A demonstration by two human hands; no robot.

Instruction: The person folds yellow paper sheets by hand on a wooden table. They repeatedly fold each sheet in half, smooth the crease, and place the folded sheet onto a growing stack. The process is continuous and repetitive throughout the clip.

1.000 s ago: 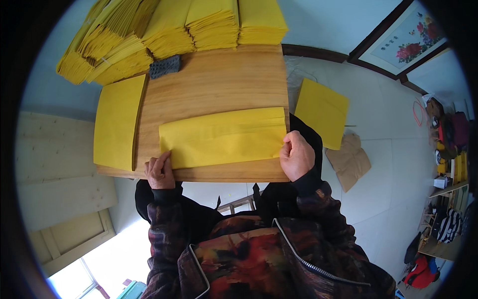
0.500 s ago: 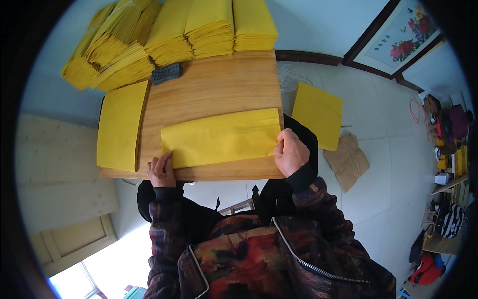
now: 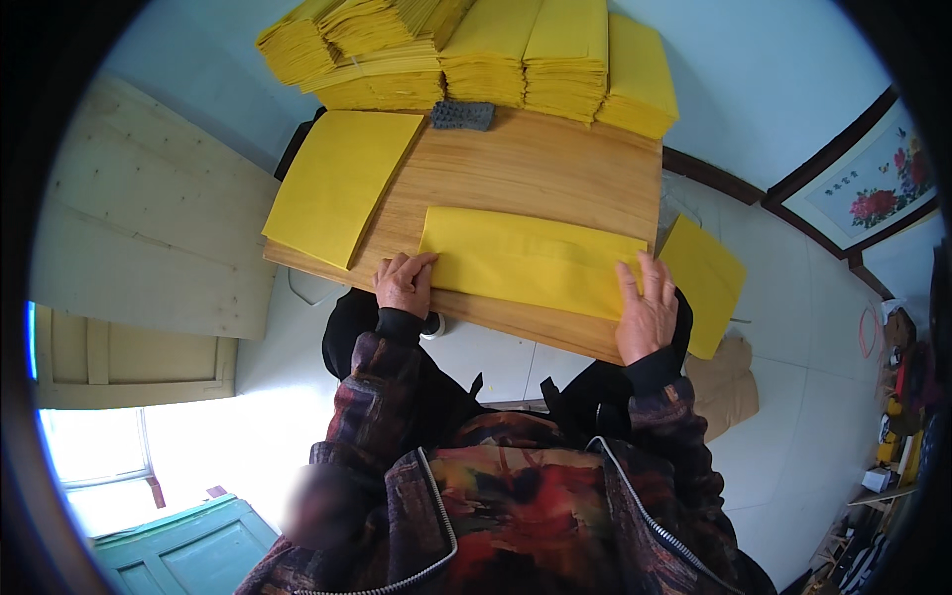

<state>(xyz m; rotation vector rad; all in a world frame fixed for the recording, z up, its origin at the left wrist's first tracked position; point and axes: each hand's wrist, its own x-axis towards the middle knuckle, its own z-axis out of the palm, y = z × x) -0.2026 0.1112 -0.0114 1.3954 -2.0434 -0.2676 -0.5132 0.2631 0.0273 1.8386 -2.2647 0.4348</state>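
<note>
resting on the yellow sheet's [image 3: 526,260] near l corner, l hand [image 3: 405,286] has fingers pressed tog., tips at the edge; can't tell if thumb pinches it. r hand [image 3: 648,312] has fingers a bit spread, tips on the r end. sheet lies on the table [image 3: 555,164], mostly betw. both sets of fingertips. beyond & l of l fingers: flat yellow pile [image 3: 342,183]. well beyond the fingers: bumpy grey pad [image 3: 463,116], just by tall yellow stacks [image 3: 486,79]. r of r fingers, off-table: yellow pc [image 3: 709,288] & brown paper [image 3: 726,387].
</note>
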